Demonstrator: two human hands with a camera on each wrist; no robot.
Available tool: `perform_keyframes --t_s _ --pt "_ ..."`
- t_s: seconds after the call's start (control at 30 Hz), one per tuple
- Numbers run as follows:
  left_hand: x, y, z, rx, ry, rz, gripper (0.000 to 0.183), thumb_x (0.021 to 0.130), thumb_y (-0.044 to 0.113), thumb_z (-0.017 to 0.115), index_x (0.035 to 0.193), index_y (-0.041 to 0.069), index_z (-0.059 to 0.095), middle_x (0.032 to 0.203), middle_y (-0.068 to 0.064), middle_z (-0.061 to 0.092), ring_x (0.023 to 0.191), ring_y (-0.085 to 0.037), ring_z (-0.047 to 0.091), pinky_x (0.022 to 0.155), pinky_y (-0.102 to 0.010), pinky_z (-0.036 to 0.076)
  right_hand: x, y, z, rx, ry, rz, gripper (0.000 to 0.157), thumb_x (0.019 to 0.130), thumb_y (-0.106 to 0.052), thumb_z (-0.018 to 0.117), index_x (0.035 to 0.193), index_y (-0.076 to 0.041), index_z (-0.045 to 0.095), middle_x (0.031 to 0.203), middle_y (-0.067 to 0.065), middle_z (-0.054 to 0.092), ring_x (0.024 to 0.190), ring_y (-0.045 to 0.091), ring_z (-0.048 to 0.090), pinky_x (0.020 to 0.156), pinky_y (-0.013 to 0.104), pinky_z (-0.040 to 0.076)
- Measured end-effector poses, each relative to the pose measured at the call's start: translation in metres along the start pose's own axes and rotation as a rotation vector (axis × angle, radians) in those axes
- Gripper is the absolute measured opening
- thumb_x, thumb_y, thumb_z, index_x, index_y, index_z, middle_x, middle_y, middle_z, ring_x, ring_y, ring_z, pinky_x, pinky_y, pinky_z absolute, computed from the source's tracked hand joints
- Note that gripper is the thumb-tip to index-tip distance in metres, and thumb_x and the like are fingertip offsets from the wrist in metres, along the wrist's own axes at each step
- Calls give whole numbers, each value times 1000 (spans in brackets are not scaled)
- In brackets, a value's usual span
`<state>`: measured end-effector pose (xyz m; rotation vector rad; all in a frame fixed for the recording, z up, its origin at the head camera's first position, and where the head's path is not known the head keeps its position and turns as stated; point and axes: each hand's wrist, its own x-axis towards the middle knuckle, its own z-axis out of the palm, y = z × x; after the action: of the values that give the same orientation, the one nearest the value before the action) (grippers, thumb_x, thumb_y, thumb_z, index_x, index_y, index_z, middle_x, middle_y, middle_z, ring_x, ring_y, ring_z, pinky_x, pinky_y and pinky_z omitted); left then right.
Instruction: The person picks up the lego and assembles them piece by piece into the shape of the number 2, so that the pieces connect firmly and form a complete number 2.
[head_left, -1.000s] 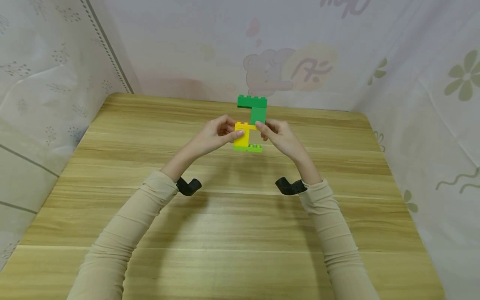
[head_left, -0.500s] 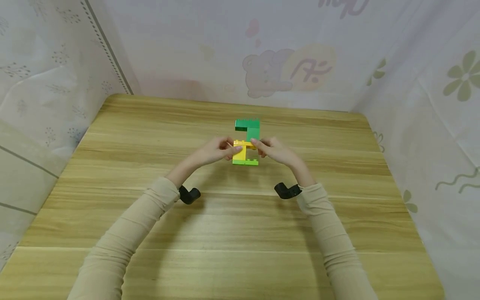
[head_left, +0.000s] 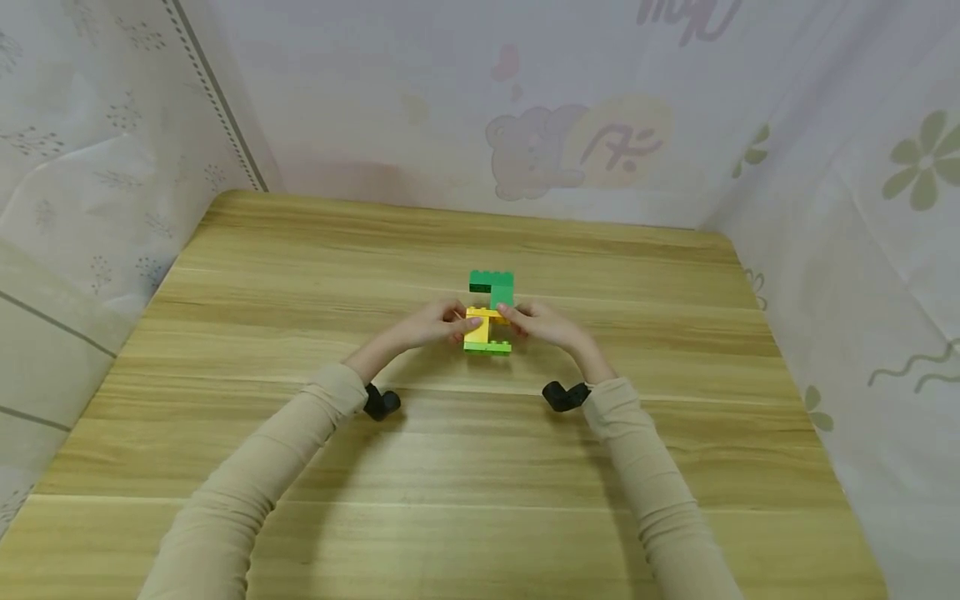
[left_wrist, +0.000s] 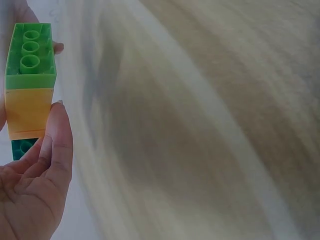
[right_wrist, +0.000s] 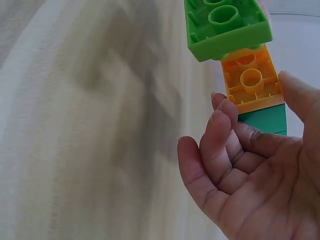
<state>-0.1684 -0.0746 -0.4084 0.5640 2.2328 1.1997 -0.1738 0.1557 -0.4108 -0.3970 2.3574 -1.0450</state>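
Note:
Both hands hold one figure built of toy building bricks, in the middle of the head view. A lime green brick [head_left: 489, 348] forms its base, with a yellow brick [head_left: 474, 333] on the left of it. Across the yellow one lies an orange-yellow flat brick [right_wrist: 252, 82]. A green brick [head_left: 502, 297] stands on its right end, topped by a longer green brick [head_left: 491, 280] jutting left. My left hand [head_left: 431, 323] pinches the yellow brick, thumb in front. At the opposite side my right hand [head_left: 553, 323] pinches around the flat brick and the green brick above it. The hollow underside shows in both wrist views.
A wooden table [head_left: 480, 500] extends below the hands. Patterned cloth walls [head_left: 420, 108] border it at the back and both sides. Black curved mounts [head_left: 382, 403] sit at both wrists.
Both hands and the brick figure have come down in the head view, lower and nearer the person. The grip of each hand looks the same.

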Motion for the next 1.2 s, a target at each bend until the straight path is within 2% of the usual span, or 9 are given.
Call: perform_keyframes --t_s 0.27,0.43,0.53,0.73,0.97,1.07,1.2 --pt "2 -9 6 11 -21 -47 47 94 36 47 117 -6 47 94 -16 63 84 -22 61 76 -31 51 2 9 9 15 -18 18 54 96 -48 33 96 0 58 88 12 60 83 22 55 79 32 44" --pt "4 -13 11 30 -33 -86 49 94 36 47 117 -7 48 98 -17 62 84 -20 61 76 -29 51 6 13 14 -17 -47 48 52 97 -46 32 84 -3 58 79 7 58 73 18 51 70 26 40" --pt "5 -14 14 42 -36 -113 50 95 37 45 119 -7 47 100 -18 61 85 -21 60 77 -29 51 7 13 15 -45 -57 57 53 97 -46 32 83 -3 59 77 6 57 70 16 49 66 24 39" --pt "4 -14 15 66 -34 -108 49 96 37 43 116 -6 50 97 -17 61 83 -22 60 75 -30 52 8 10 16 -78 -76 62 52 98 -44 29 89 -3 59 75 4 54 68 15 47 64 23 38" --pt "4 -13 14 76 -34 -135 45 95 36 45 113 -5 49 91 -15 61 79 -20 59 71 -28 51 10 5 17 -112 -115 100 51 98 -44 27 85 -4 55 72 3 48 66 15 42 61 24 35" --pt "4 -12 14 94 -43 -128 42 95 32 47 112 -6 48 90 -17 62 78 -20 60 69 -28 52 11 4 17 -135 -126 114 51 98 -45 28 85 -5 56 73 2 49 68 14 44 64 24 36" --pt "4 -14 14 85 -36 -131 38 94 29 50 109 -5 47 86 -15 61 73 -19 60 66 -27 52 13 4 17 -137 -158 115 52 98 -44 29 83 -4 60 68 1 48 62 13 40 61 23 34"
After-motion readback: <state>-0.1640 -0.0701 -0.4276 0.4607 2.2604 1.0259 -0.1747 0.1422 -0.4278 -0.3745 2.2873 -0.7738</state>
